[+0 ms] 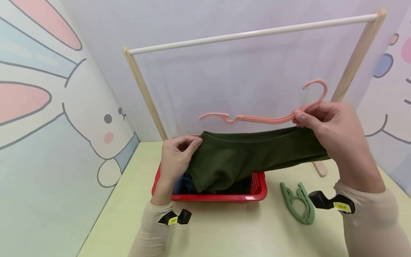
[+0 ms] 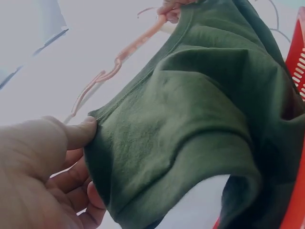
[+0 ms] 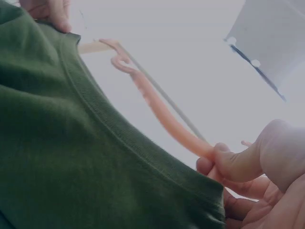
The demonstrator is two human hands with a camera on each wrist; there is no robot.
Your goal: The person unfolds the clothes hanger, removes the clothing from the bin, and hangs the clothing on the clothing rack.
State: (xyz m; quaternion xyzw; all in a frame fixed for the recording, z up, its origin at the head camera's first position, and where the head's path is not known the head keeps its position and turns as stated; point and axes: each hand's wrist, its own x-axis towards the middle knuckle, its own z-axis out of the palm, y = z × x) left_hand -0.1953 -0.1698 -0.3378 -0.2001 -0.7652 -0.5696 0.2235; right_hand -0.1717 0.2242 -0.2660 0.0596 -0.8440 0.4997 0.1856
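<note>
The left grip is nearly closed, thumb against curled fingers, pinching one upper corner of the green garment; the right grip, closed about as far, pinches the pink hanger near the base of its hook together with the garment's other end. The garment is stretched between the two, its banded edge uppermost, its lower part drooping over the red basket. The hanger lies roughly level just above that edge, hook up at the right, its free arm reaching left with a gap between it and the cloth. Some blue cloth shows in the basket's left side. A green hanger lies folded on the pale surface, right of the basket. Behind stands a rack with a white rod and wooden posts.
</note>
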